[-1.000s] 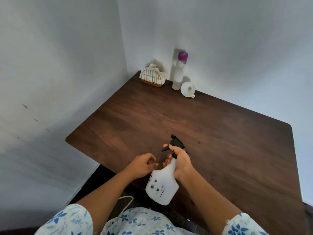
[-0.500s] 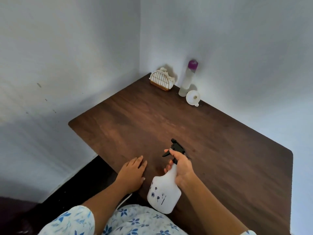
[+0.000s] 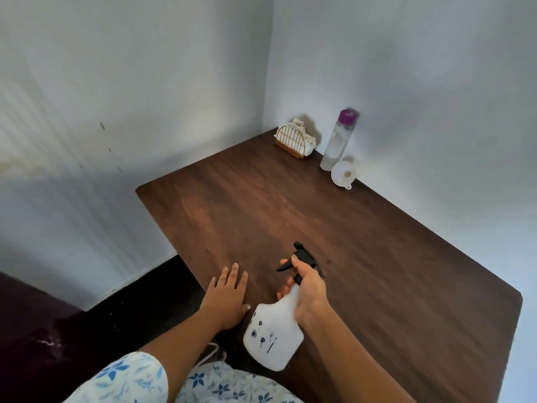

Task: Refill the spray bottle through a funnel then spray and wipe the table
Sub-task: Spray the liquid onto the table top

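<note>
My right hand (image 3: pixel 309 289) grips the neck of a white spray bottle (image 3: pixel 271 333) with a black trigger head, held tilted above the near edge of the dark wooden table (image 3: pixel 363 242); a finger rests on the trigger. My left hand (image 3: pixel 228 292) lies flat on the table edge, fingers spread, just left of the bottle. Far back by the wall stand a clear bottle with a purple cap (image 3: pixel 338 141) and a white funnel (image 3: pixel 344 173) lying beside it.
A gold wire holder with white cloth or napkins (image 3: pixel 293 139) sits in the back corner of the table. White walls close in on the left and behind. A dark floor lies to the left below the table edge.
My left hand went from a loose fist near the bottle to lying flat on the table edge. The view swung left; the spray bottle stays in my right hand.
</note>
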